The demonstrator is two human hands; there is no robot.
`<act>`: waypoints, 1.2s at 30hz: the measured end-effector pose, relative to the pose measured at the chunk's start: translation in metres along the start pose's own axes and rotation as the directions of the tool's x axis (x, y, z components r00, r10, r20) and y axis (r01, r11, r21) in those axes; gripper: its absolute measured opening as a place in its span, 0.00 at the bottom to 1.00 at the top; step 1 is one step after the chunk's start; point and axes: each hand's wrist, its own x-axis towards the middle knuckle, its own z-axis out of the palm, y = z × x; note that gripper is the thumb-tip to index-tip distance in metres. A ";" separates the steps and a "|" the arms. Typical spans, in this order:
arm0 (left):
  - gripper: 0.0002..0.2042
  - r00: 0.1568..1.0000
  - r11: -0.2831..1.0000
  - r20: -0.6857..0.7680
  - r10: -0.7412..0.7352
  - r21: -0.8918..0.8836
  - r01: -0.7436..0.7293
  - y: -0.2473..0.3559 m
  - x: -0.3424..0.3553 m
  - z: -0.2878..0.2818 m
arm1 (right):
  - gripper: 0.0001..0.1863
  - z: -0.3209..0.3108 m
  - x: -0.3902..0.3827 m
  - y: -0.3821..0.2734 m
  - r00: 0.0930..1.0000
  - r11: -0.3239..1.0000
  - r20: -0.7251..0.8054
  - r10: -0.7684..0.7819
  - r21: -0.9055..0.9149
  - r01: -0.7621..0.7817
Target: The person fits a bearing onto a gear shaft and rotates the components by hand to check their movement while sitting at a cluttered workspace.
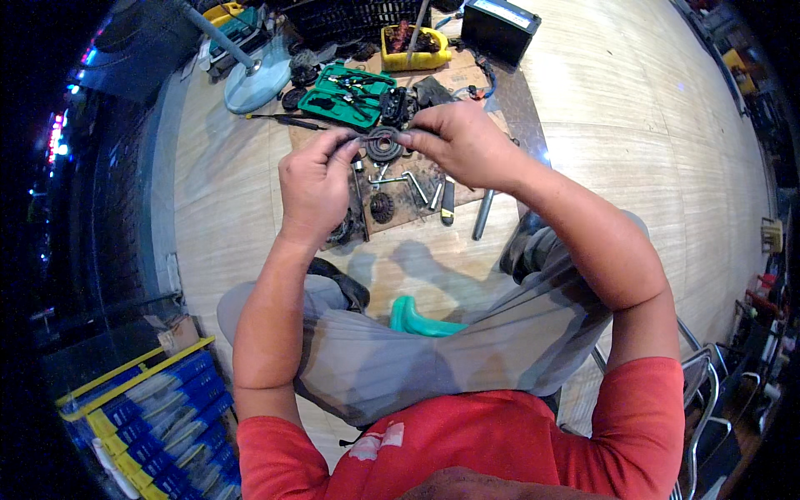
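A dark, round, toothed metal part (384, 145) is held up between both hands above the floor. My left hand (315, 185) pinches its left edge with the fingertips. My right hand (461, 143) grips its right side and top. Below the hands, on a brown board (417, 204), lie a second small toothed gear (382, 207), several wrenches and sockets (414, 185), a black-handled tool (447, 202) and a metal rod (483, 215).
An open green tool case (346, 94) lies beyond the board, with a yellow bin (414, 48) of parts, a black box (498, 27) and a pale fan base (256, 86) behind. Blue-and-yellow racks (154, 408) stand lower left; a metal chair frame (704, 375) at right.
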 end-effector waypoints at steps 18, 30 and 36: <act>0.04 0.999 0.992 -0.026 0.032 -0.123 -0.035 -0.001 0.003 -0.005 | 0.16 0.005 0.000 -0.001 0.996 0.986 -0.082 0.038 0.167 -0.024; 0.04 0.983 0.983 0.038 0.179 -0.044 -0.177 0.011 0.001 -0.003 | 0.16 -0.004 -0.002 -0.007 0.972 0.894 0.190 0.140 0.397 -0.207; 0.05 0.983 0.982 0.041 0.179 -0.059 -0.177 0.008 0.001 -0.005 | 0.16 0.009 0.001 0.002 0.965 0.874 0.197 0.174 0.420 -0.243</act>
